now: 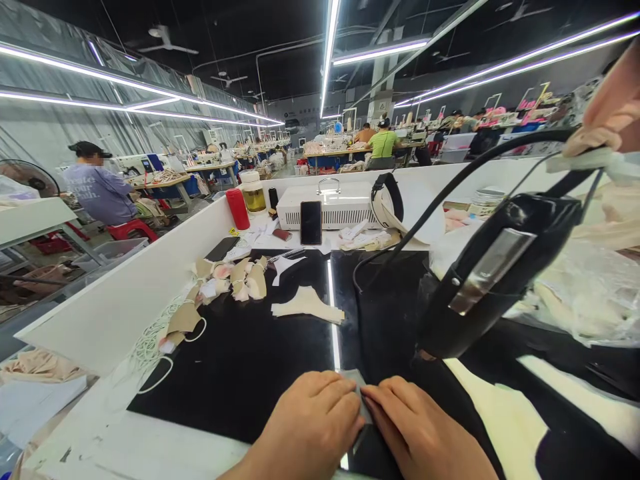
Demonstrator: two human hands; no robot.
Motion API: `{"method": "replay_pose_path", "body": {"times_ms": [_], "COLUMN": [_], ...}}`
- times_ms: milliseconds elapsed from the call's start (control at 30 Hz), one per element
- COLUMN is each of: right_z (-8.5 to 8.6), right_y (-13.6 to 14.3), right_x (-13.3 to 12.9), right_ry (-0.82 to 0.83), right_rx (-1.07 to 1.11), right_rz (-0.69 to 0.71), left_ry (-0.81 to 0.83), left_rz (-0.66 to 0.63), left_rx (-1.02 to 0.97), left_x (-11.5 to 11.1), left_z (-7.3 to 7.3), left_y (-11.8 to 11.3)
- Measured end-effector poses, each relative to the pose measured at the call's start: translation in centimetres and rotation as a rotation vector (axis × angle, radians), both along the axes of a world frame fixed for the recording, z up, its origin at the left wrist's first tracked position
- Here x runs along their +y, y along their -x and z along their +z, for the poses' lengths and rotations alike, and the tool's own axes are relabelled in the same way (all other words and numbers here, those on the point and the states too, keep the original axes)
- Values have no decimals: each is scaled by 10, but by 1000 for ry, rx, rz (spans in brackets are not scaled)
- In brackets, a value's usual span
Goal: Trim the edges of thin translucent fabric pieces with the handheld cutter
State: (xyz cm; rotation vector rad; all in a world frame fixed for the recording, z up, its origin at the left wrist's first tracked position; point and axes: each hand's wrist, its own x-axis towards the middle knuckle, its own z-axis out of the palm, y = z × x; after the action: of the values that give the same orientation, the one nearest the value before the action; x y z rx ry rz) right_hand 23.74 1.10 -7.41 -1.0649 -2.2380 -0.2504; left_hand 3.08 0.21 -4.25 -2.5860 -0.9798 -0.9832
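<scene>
Both hands meet low in the middle of the view over a black work surface. My left hand (316, 420) has its fingers curled together on the left side of a small grey piece (356, 381). From the right, my right hand (417, 423) pinches the edge of the same piece, fingers pressed together. Much of the piece is hidden under the fingers. Ahead of the hands lies a cream fabric cutout (307, 305). A black hand-held machine (493, 273) with a cable hangs at the right, above larger pale fabric pieces (505, 423).
A phone (311, 223) leans against a white box (295, 203) at the back, near a red cylinder (237, 209) and a jar (253, 193). Tied fabric bundles (249, 279) and pale cord (155, 337) lie left. Clear plastic (585, 303) is at right. Other people sit further off.
</scene>
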Motion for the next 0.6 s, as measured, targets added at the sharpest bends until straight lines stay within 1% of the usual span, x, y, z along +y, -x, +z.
{"method": "replay_pose_path", "body": {"times_ms": [233,433,600], "right_z": [-4,-6,-5], "right_y": [-3,-5,-2], "right_x": [2,1,1], "right_ry": [-22,1,17], "right_rx": [-26,-34,-20], "right_rz": [18,24,23], "left_ry": [-1,-21,-3], "left_rz": [-9,-1,2], "left_rx": [18,7,0], "left_x": [1,1,2], "left_z": [-3,-4,-6], "left_y": [0,0,0]}}
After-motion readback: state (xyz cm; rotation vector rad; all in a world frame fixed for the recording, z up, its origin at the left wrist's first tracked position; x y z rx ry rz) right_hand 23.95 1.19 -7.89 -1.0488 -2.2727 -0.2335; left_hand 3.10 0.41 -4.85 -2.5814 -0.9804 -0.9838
